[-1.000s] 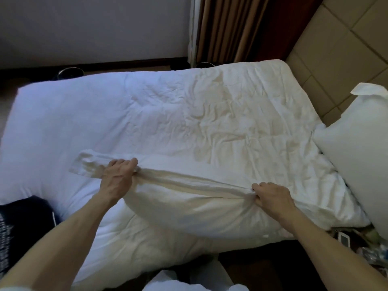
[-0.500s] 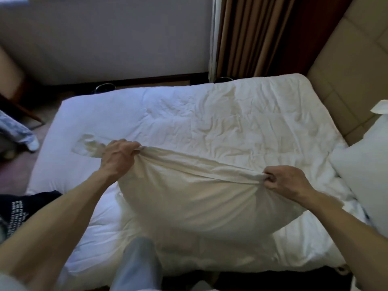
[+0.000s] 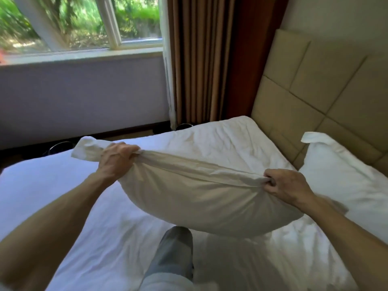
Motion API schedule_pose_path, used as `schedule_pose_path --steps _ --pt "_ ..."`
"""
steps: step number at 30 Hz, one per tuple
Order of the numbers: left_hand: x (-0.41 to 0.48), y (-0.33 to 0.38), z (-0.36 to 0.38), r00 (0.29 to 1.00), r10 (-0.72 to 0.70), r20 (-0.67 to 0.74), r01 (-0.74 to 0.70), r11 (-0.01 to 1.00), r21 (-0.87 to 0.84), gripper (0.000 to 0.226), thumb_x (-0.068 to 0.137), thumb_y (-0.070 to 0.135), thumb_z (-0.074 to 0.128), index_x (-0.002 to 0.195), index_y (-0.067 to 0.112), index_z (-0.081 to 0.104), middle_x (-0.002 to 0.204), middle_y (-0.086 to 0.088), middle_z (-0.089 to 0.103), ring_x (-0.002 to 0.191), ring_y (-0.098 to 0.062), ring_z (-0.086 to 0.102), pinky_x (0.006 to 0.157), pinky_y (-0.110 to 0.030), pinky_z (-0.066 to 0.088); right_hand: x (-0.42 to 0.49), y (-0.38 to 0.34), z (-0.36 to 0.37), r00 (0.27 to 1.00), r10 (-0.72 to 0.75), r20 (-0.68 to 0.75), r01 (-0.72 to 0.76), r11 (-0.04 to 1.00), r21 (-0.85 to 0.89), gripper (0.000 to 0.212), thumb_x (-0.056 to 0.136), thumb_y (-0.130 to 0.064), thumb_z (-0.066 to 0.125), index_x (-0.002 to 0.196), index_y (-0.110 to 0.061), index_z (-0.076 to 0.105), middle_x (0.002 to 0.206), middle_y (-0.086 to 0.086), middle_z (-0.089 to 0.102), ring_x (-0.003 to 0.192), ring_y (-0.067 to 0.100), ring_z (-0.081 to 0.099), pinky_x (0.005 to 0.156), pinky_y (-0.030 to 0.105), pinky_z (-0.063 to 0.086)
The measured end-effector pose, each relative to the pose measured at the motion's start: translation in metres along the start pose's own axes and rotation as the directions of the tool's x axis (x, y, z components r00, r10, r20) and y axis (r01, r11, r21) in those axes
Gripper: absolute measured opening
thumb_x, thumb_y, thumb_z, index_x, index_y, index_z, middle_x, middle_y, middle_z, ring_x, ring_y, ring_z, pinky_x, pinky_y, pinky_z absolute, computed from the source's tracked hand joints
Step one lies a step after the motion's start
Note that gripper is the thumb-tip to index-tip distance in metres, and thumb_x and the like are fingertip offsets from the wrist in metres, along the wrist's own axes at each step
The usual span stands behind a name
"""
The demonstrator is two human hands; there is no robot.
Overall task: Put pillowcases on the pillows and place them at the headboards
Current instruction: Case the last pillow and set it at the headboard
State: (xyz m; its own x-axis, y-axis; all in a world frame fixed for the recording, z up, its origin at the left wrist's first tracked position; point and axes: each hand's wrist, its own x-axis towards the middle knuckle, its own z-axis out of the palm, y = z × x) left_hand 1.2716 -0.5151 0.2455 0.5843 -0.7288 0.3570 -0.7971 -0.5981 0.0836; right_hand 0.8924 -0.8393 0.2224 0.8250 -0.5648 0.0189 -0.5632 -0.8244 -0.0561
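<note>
Pillow point(image 3: 199, 202), cream-coloured and inside its pillowcase point(image 3: 86, 149): held in the air above the near half of the bed point(image 3: 52, 196), long side running left to right, its bulk sagging below the top edge. Its lower edge appears clear of the bedding.

Left hand point(image 3: 117, 159): fingers curled tight round the gathered cloth at the pillow's upper left corner. A loose flap of pillowcase sticks out to the left past the fist.

Right hand point(image 3: 287, 185): fingers curled, pinching a bunch of cloth at the pillow's upper right corner. The top seam is pulled taut between the two hands.

Second pillow point(image 3: 346, 181), white: lies at the right, its far end against the padded beige headboard point(image 3: 315, 91), well apart from the held pillow's left end and near its right end.

Bed: covered in wrinkled white bedding, the far right corner meeting the headboard.

Knee point(image 3: 172, 255), in grey cloth: rests on the near edge of the bed, below the pillow.

Beyond the bed: brown curtain point(image 3: 199, 59) at far centre, window point(image 3: 84, 22) at far left showing greenery.
</note>
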Motion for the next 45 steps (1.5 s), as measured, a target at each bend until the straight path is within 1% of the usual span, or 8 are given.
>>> schedule_pose_path --steps 9,14,18,25,29,33,39,45 --pt "0.122 0.039 0.124 0.967 0.167 0.194 -0.149 0.983 -0.106 0.019 0.088 0.020 0.064 0.102 0.029 0.073 0.084 -0.005 0.068 0.087 -0.031 0.063 0.069 -0.033 0.033 0.050 0.056 0.047 0.953 0.296 0.068 -0.296 0.955 -0.015 0.009 0.085 -0.036 0.058 0.079 -0.030 0.053 0.071 -0.011 0.062 0.067 0.016 0.058 0.052 0.030 0.039" --pt "0.195 0.038 0.226 0.918 0.297 0.262 -0.252 0.948 -0.193 0.013 0.085 0.019 0.070 0.096 0.025 0.074 0.082 -0.003 0.072 0.083 -0.030 0.064 0.075 -0.040 0.046 0.080 0.065 0.099 0.875 0.465 0.137 -0.468 0.884 -0.010 0.004 0.088 -0.033 0.056 0.086 -0.029 0.057 0.077 -0.007 0.066 0.070 0.020 0.060 0.056 0.030 0.045" --pt "0.245 0.023 0.290 0.896 0.318 0.310 -0.249 0.938 -0.242 0.015 0.083 0.014 0.069 0.092 0.025 0.074 0.080 0.002 0.072 0.081 -0.027 0.063 0.071 -0.040 0.045 0.130 0.062 0.116 0.828 0.550 0.109 -0.552 0.834 -0.018 0.003 0.087 -0.022 0.059 0.089 -0.022 0.061 0.077 0.002 0.068 0.071 0.028 0.062 0.054 0.031 0.041" --pt "0.276 0.031 0.334 0.924 0.245 0.293 -0.141 0.932 -0.334 0.016 0.092 0.024 0.057 0.096 0.024 0.073 0.091 0.004 0.073 0.089 -0.025 0.063 0.078 -0.041 0.043 0.180 0.065 0.124 0.709 0.676 0.200 -0.672 0.734 -0.097 0.024 0.094 -0.012 0.048 0.113 -0.019 0.062 0.104 0.004 0.070 0.093 0.029 0.066 0.069 0.033 0.046" --pt "0.291 0.031 0.327 0.928 0.245 0.283 -0.141 0.929 -0.341 0.025 0.089 0.028 0.049 0.097 0.024 0.072 0.091 0.005 0.073 0.087 -0.024 0.063 0.077 -0.041 0.042 0.196 0.072 0.109 0.728 0.646 0.229 -0.632 0.762 -0.140 0.022 0.089 -0.009 0.048 0.105 -0.020 0.059 0.101 0.001 0.069 0.092 0.025 0.064 0.067 0.033 0.045" --pt "0.327 0.038 0.308 0.943 0.217 0.251 -0.135 0.943 -0.305 0.018 0.091 0.024 0.056 0.097 0.024 0.073 0.089 0.002 0.074 0.085 -0.028 0.062 0.075 -0.042 0.042 0.208 0.087 0.083 0.756 0.623 0.201 -0.609 0.782 -0.135 0.018 0.091 -0.014 0.050 0.103 -0.023 0.058 0.096 -0.002 0.069 0.086 0.023 0.064 0.063 0.031 0.041" --pt "0.389 0.077 0.269 0.982 0.142 0.122 -0.110 0.965 -0.238 0.013 0.088 0.023 0.062 0.097 0.022 0.072 0.086 -0.006 0.072 0.085 -0.032 0.060 0.075 -0.044 0.042 0.238 0.128 0.052 0.841 0.540 0.043 -0.541 0.841 0.025 0.015 0.093 -0.019 0.050 0.104 -0.021 0.060 0.092 0.003 0.071 0.082 0.030 0.064 0.064 0.034 0.044" --pt "0.423 0.127 0.238 0.999 -0.027 0.029 0.032 0.982 -0.186 0.014 0.090 0.025 0.061 0.099 0.024 0.072 0.092 -0.007 0.073 0.092 -0.035 0.060 0.083 -0.046 0.043 0.277 0.194 0.047 0.929 0.367 0.043 -0.369 0.921 0.128 0.018 0.091 -0.023 0.050 0.106 -0.025 0.061 0.098 0.001 0.072 0.091 0.031 0.066 0.068 0.036 0.049"
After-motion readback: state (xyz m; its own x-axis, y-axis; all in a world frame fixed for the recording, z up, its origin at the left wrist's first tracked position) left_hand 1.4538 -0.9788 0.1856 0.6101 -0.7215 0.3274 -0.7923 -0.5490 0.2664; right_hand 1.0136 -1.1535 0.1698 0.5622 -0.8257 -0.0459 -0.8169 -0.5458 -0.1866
